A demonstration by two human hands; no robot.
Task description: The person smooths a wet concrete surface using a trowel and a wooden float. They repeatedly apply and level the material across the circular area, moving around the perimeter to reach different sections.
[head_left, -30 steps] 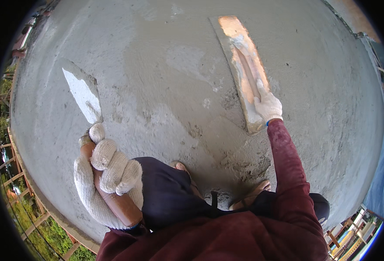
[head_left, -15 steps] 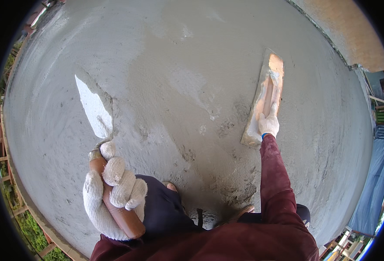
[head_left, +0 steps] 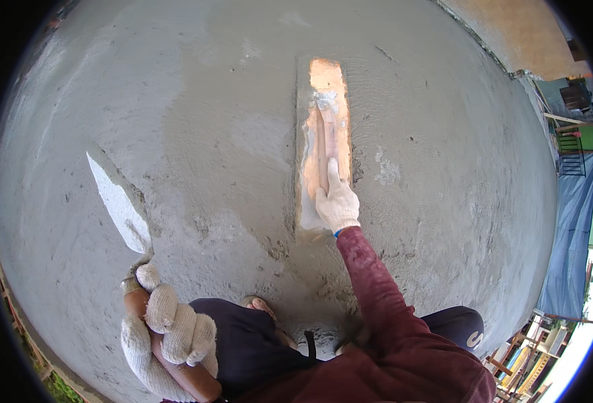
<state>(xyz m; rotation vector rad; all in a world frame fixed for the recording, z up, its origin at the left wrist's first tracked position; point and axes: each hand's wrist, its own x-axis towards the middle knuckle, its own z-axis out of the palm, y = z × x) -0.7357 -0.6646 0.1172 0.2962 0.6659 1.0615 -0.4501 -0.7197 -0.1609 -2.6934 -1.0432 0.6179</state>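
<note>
My left hand point(head_left: 172, 329), in a white knit glove, is closed around the brown handle of a pointing trowel point(head_left: 118, 205). The trowel's pale, cement-smeared blade points up and away to the left, over the wet concrete. With my right hand point(head_left: 340, 203), also gloved, I grip the handle of a long wooden float point(head_left: 328, 87). The float lies on the grey concrete surface point(head_left: 431, 201), its far end pointing away from me. Cement coats parts of the float. My right fingers partly hide the near end of its handle.
My bare foot point(head_left: 261, 307) rests on the concrete close to my knees. A tan wall base point(head_left: 511, 33) borders the slab at the far right. Along the right side hang a blue tarp point(head_left: 568, 248) and, below it, stacked timber point(head_left: 531, 356). A wooden edge board point(head_left: 24, 329) runs at the lower left.
My right hand has swept the float leftward across the concrete, and it now points more straight ahead. The trowel in my left hand sits slightly lower and further left in view.
</note>
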